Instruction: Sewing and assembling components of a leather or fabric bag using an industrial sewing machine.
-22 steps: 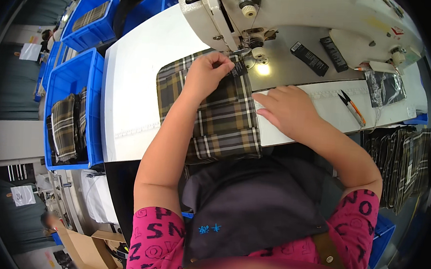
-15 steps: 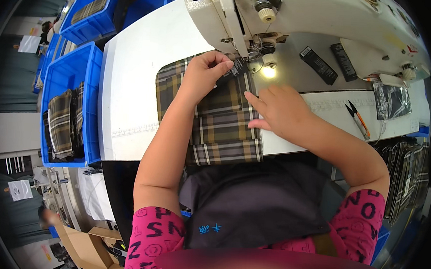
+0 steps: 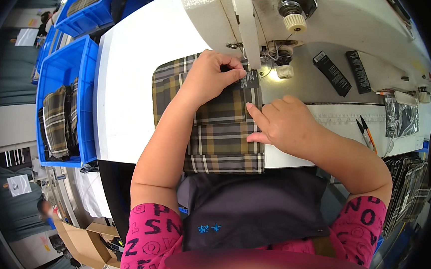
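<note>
Head view: a piece of plaid fabric (image 3: 221, 130) in brown, grey, black and white lies flat on the white tabletop (image 3: 135, 64), its far edge beside the needle area of a cream sewing machine (image 3: 211, 19) and its near edge close to the person's dark apron (image 3: 255, 212). The left hand (image 3: 212, 77) rests over the far part of the fabric, thumb and forefinger closed together in a pinch on a small dark label (image 3: 250, 80), which sticks out to the right of the fingertips above the cloth, near the presser foot. The right hand (image 3: 289, 122) lies at the fabric's right edge, its fingers grasping nothing: forefinger and thumb reach out apart over the cloth, and the other fingers are bent. A lamp lights the metal plate just right of the needle area. Farther right lie two narrow black packets, a black packet (image 3: 332, 72) with a pale printed end and another packet (image 3: 358, 71) just beside it. Nearer the person is a pair of thread snips (image 3: 368, 132) with an orange handle, and beyond it a clear plastic bag (image 3: 401, 117) with dark contents. To the left of the tabletop, a blue bin (image 3: 89, 100) holds folded plaid pieces (image 3: 56, 121); more plaid pieces hang at the right (image 3: 407, 185)
</note>
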The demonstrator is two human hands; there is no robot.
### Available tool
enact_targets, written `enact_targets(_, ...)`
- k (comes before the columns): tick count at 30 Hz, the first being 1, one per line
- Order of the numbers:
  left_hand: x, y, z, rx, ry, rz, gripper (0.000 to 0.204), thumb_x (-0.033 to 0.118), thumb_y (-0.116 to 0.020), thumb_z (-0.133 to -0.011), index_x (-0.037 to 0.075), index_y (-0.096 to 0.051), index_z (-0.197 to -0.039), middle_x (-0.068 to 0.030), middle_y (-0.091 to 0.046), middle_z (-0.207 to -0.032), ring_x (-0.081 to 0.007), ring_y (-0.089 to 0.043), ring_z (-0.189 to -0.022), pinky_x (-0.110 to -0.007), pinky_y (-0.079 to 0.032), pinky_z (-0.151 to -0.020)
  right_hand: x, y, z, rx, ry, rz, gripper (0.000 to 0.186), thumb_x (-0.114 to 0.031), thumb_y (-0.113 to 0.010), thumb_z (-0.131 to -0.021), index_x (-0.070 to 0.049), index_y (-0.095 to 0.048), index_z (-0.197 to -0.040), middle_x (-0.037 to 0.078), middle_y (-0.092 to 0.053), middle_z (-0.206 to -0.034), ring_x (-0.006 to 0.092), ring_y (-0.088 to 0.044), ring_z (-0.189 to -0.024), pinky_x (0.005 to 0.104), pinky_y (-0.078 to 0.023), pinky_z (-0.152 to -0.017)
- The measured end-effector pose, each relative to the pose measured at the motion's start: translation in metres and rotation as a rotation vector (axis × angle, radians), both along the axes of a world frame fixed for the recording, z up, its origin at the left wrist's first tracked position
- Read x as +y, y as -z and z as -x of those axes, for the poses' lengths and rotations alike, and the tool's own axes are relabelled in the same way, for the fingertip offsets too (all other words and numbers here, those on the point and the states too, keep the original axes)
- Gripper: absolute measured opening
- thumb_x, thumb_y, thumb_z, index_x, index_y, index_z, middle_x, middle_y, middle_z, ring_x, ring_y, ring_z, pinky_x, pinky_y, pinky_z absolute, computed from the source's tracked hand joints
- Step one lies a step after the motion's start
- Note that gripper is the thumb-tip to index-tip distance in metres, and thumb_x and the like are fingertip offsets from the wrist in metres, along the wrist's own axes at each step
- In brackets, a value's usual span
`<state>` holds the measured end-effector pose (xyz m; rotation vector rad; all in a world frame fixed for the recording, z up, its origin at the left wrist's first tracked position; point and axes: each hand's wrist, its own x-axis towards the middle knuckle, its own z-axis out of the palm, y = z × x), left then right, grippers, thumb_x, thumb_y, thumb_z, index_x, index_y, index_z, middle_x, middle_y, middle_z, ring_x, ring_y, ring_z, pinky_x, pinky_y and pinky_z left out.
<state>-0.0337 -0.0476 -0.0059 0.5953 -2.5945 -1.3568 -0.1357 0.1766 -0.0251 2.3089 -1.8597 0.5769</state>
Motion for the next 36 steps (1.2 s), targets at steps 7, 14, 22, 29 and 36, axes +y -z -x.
enact_targets(7,-0.001,-0.005,0.004,-0.088,-0.038,0.021,0.016,0.015,-0.079,-0.088,0.000,-0.079,-0.093,-0.0106,-0.072,-0.073,-0.0159,-0.063,-0.067,-0.033,-0.053,-0.069,-0.001,-0.004,0.003,0.003,0.035,-0.015,0.073,-0.055,-0.080,-0.078,0.000,-0.070,-0.126,0.002,-0.051,-0.074,0.0195,-0.052,-0.071,0.0342,-0.041,-0.066)
enact_targets(14,0.000,-0.005,0.003,-0.067,-0.035,0.015,0.015,0.015,-0.079,-0.087,0.001,-0.079,-0.091,-0.0105,-0.073,-0.075,-0.0177,-0.067,-0.069,-0.034,-0.054,-0.071,-0.004,-0.008,0.005,0.024,0.191,-0.035,0.097,-0.068,-0.079,-0.067,0.001,-0.065,-0.133,0.004,-0.053,-0.087,0.0213,-0.053,-0.080,0.0351,-0.043,-0.072)
enact_targets(22,0.002,-0.007,0.002,-0.073,-0.042,0.062,0.015,0.017,-0.080,-0.086,0.002,-0.078,-0.087,-0.0104,-0.071,-0.070,-0.0210,-0.066,-0.066,-0.035,-0.054,-0.069,-0.008,-0.017,0.009,-0.007,0.224,-0.153,0.101,-0.073,-0.080,-0.061,0.001,-0.066,-0.130,0.007,-0.059,-0.110,0.0237,-0.057,-0.099,0.0385,-0.045,-0.085)
enact_targets(29,0.003,-0.004,0.000,-0.095,-0.036,0.124,0.016,0.019,-0.081,-0.084,0.008,-0.079,-0.096,-0.0115,-0.075,-0.098,-0.0305,-0.067,-0.096,-0.041,-0.052,-0.090,-0.007,-0.015,0.012,0.012,0.224,-0.148,0.097,-0.073,-0.079,-0.064,-0.001,-0.067,-0.128,0.007,-0.057,-0.146,0.0242,-0.058,-0.120,0.0429,-0.042,-0.101)
enact_targets(36,0.019,0.005,-0.023,0.280,0.278,0.572,0.031,0.010,-0.075,-0.088,0.007,-0.073,-0.119,-0.0078,-0.071,-0.128,-0.0295,-0.062,-0.127,-0.042,-0.049,-0.102,-0.007,-0.015,0.011,0.010,0.239,-0.175,0.098,-0.072,-0.079,-0.064,0.000,-0.066,-0.129,0.007,-0.057,-0.147,0.0241,-0.057,-0.123,0.0443,-0.042,-0.100)
